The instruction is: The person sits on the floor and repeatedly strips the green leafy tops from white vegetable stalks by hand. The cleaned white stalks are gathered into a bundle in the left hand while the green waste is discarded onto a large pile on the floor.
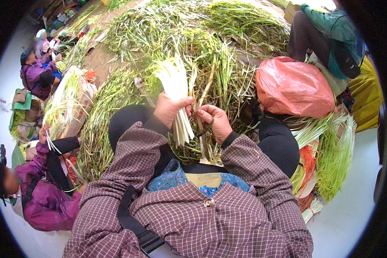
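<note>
Stalks in a slender, smooth, white-to-pale-green bundle point(174, 80) stand slightly tilted in the person's left hand point(167, 109), its fingers wrapped around them. Just beside it, the right hand point(217, 122) has thumb and fingertips drawn narrow (whether they pinch anything thin cannot be told). Brown fabric sleeves with white checks point(124, 167) cover both arms. Beyond, on the far side, spreads a tangled heap of stringy green leaves point(159, 30); to the right bulges a crinkled, glossy red plastic bag point(293, 88). On the left, a pale sack point(82, 101) bears red printing, too small to read.
</note>
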Demonstrator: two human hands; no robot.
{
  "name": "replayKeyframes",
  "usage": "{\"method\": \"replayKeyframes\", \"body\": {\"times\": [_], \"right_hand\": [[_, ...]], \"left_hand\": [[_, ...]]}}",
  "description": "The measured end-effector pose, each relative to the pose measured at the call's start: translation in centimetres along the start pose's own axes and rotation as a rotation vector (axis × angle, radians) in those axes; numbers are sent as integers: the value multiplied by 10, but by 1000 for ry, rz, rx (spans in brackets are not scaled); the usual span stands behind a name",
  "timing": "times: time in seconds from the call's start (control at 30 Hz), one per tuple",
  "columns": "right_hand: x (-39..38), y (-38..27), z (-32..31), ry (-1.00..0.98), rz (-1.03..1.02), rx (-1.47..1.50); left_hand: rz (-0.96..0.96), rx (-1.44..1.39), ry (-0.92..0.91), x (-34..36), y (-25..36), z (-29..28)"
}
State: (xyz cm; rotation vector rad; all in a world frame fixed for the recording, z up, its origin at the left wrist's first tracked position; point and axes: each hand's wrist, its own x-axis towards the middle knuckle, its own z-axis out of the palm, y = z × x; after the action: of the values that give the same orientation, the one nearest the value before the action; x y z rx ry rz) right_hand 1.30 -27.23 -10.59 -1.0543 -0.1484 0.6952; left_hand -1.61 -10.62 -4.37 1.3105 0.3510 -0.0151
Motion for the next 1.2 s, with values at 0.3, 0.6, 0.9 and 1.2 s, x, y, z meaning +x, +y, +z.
{"method": "replayKeyframes", "body": {"times": [0.3,0.6,0.9,1.2], "right_hand": [[1,-10,-28,-82,-28,580],[34,35,-136,528,-58,-357],[4,-16,-84,-56,158,-1899],[8,-32,-14,41,38,-107]], "left_hand": [[27,-148,7,5,2,-8],[-34,-182,-90,0,18,-12],[-14,-94,-86,-1,6,-2],[-48,44,-129,-3,-10,5]]}}
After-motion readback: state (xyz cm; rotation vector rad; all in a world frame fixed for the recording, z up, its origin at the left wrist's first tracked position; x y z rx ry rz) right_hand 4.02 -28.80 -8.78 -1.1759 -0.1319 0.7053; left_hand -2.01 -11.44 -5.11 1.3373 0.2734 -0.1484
